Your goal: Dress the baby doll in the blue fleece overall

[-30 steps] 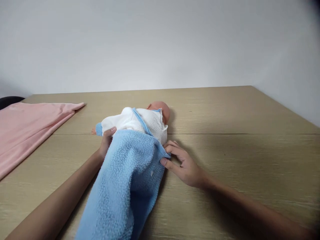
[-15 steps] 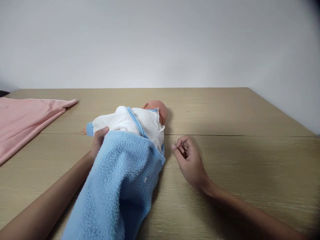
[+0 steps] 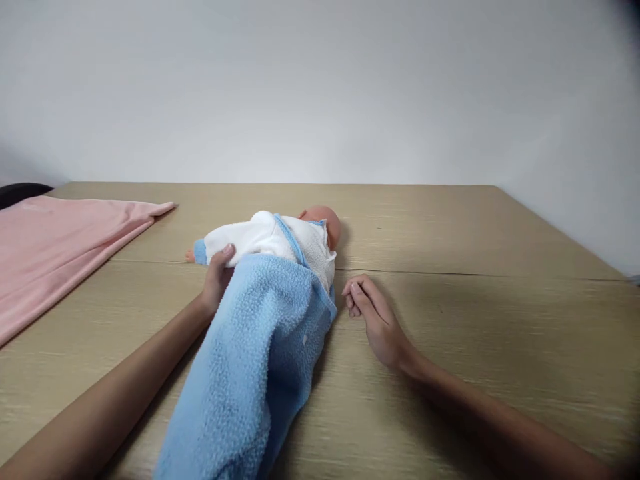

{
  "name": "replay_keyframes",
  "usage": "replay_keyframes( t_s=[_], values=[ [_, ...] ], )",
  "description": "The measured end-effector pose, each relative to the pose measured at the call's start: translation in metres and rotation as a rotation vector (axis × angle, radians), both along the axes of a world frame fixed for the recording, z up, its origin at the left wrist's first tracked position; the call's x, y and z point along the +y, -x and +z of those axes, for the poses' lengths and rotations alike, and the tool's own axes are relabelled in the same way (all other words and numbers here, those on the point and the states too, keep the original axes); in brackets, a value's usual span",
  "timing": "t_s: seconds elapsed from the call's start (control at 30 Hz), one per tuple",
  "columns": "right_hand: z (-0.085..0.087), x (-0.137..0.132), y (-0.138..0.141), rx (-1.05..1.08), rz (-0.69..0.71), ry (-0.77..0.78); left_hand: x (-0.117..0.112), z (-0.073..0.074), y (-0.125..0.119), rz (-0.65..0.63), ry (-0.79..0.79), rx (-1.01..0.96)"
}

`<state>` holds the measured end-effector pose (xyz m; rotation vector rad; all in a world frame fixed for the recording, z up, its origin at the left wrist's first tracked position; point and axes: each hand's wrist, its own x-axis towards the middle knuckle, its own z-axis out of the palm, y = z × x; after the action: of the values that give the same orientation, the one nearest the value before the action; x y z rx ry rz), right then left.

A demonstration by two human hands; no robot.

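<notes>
A baby doll (image 3: 313,243) in a white fleece top with blue trim lies on the table, its bald head at the far end and its face out of sight. One sleeved arm stretches left, ending in a blue cuff (image 3: 200,252). Blue fleece cloth (image 3: 260,333) covers its lower body and runs toward me. My left hand (image 3: 219,273) grips the doll's left side, thumb on top and fingers hidden underneath. Just right of the cloth's corner, my right hand (image 3: 370,310) is closed with fingers curled, apart from the doll and with nothing visible in it.
A pink cloth (image 3: 75,247) lies flat along the left side of the wooden table (image 3: 475,347). Behind it, a dark curved object (image 3: 25,192) shows at the far left edge. A pale wall (image 3: 320,93) rises beyond the table.
The view has shifted, so the doll and pink cloth appear farther right. My right hand has turned and its fingers curl tighter, closer to the cloth's corner. My left hand keeps its hold.
</notes>
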<state>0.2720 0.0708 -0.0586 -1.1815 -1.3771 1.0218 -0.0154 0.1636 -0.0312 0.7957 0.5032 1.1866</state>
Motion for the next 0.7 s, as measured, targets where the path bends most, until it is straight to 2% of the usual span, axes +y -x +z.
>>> replay_keyframes(
  t_s=[0.1,0.2,0.27,0.37,0.47,0.57,0.7],
  values=[
    [0.006,-0.004,0.004,0.007,-0.094,-0.028,-0.002,0.004,-0.001,0.037,-0.120,0.106],
    [0.026,-0.014,0.011,0.047,-0.129,-0.001,-0.005,0.013,0.001,-0.061,-0.242,0.314],
    [0.045,-0.021,0.014,0.102,-0.104,0.057,-0.010,0.019,0.003,-0.112,-0.262,0.489],
    [0.072,-0.030,0.014,0.156,-0.043,0.173,-0.024,0.030,0.004,-0.088,-0.283,0.755],
    [0.090,-0.038,0.007,0.105,-0.004,0.196,-0.042,0.046,-0.003,-0.158,-0.303,0.924],
    [0.096,-0.044,-0.005,0.053,0.007,0.206,-0.058,0.062,-0.013,-0.278,-0.352,0.990],
    [0.095,-0.047,-0.019,0.091,-0.044,0.274,-0.064,0.071,-0.025,-0.296,-0.506,0.949]
  ],
)
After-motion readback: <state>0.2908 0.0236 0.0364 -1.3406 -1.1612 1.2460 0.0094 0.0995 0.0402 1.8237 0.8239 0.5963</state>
